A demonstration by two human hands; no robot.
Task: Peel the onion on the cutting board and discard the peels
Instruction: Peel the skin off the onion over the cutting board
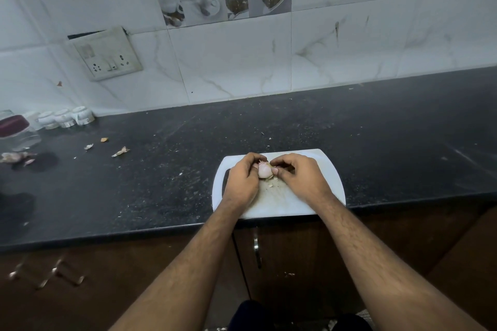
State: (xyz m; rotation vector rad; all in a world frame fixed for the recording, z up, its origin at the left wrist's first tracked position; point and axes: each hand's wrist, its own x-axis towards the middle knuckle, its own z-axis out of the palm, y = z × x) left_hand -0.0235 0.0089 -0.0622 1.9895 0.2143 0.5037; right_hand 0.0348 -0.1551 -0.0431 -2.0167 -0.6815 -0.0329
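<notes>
A small pale pink onion [265, 170] sits between both hands over the white cutting board [322, 169] at the counter's front edge. My left hand [242, 180] curls around the onion's left side. My right hand [297, 179] pinches at its right side with thumb and fingertips, where a bit of skin shows. Small peel crumbs [270, 185] lie on the board just below the onion. Much of the onion is hidden by my fingers.
The black counter [161, 169] carries loose peel scraps [120, 152] to the left and more peels [16, 156] at the far left beside a glass jar [16, 131] and small white cups [66, 117]. A tiled wall with a socket [107, 55] stands behind.
</notes>
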